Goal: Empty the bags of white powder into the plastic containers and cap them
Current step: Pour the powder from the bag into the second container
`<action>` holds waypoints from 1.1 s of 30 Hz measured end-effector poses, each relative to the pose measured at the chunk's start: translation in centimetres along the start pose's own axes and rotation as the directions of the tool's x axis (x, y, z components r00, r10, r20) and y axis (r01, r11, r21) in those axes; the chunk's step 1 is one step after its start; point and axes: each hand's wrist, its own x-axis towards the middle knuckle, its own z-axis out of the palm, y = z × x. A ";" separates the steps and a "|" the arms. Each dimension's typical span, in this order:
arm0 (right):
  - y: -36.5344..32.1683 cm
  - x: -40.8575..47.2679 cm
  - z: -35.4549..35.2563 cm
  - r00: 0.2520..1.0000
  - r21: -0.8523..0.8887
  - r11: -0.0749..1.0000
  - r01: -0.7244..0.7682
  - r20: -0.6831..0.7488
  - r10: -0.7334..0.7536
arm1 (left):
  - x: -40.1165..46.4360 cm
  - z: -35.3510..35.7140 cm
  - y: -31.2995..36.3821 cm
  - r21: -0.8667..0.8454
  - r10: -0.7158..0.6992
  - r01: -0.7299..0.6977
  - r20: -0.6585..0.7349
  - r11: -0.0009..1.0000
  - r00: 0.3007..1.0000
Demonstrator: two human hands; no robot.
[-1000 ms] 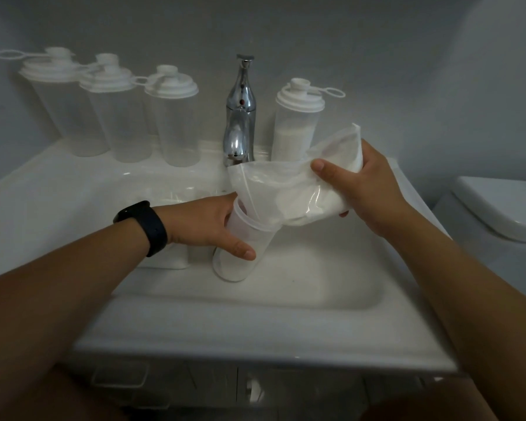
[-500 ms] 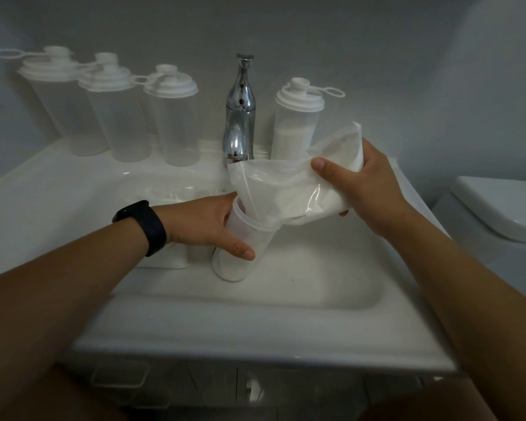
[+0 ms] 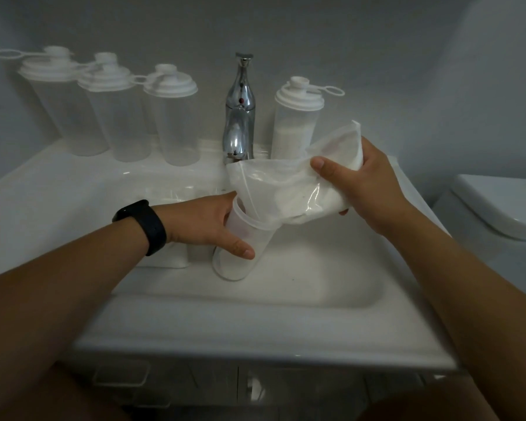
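Two hands share the pour: left hand (image 3: 208, 224) grips the tilted open container (image 3: 240, 247) in the sink (image 3: 301, 287); right hand (image 3: 362, 189) clutches the bag (image 3: 286, 189), mouth inside the rim. Best practice: raise the bag's tail gradually, keeping its mouth seated.

The bag (image 3: 289, 189) in my right hand (image 3: 368, 189) is thin, clear plastic film, crinkled and glossy where it catches light, dusted inside with matt white powder. The cup (image 3: 240, 247) my left hand (image 3: 207, 223) grips is frosted, translucent plastic, smooth. The capped cups (image 3: 116, 117) at the back are the same cloudy plastic, with opaque white matt lids. The tap (image 3: 239, 117) is polished chrome metal, mirror-bright. The sink (image 3: 286, 299) looks like glazed white ceramic, smooth with a soft sheen. My wristband (image 3: 143, 226) is matt black, rubbery-looking.
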 end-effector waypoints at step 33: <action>0.0 -0.1 -0.1 1.000 -0.020 1.000 -0.001 -0.011 0.001 | 0.0 0.0 0.3 0.012 0.005 -0.005 0.004 1.000 1.000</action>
